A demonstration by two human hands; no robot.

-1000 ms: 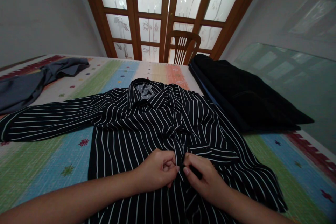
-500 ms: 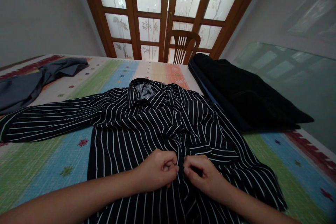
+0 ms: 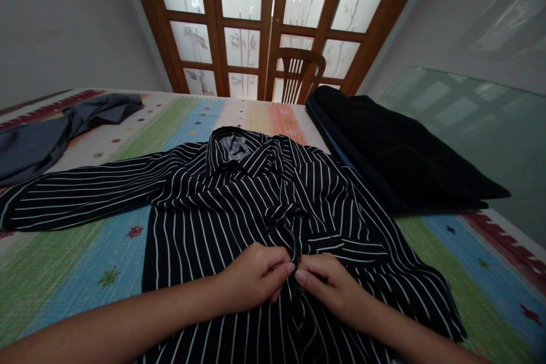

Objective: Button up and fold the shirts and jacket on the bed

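The striped shirt (image 3: 205, 227) lies on the worktop (image 3: 452, 250), collar (image 3: 216, 154) toward eleven o'clock from both hands, front edge (image 3: 295, 239) running six to twelve; left hand (image 3: 258, 276) and right hand (image 3: 335, 290), equally near, each grip pinching it.

Left hand (image 3: 258, 276) and right hand (image 3: 335, 289) pinch a striped shirt (image 3: 213, 227) at its front

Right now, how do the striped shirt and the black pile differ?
The shirt has white stripes; the pile looks plain. The shirt lies spread, with a sleeve out to the left; the pile is folded. The left hand and right hand pinch the shirt; neither touches the pile. Both look dark and lie on the tablecloth.
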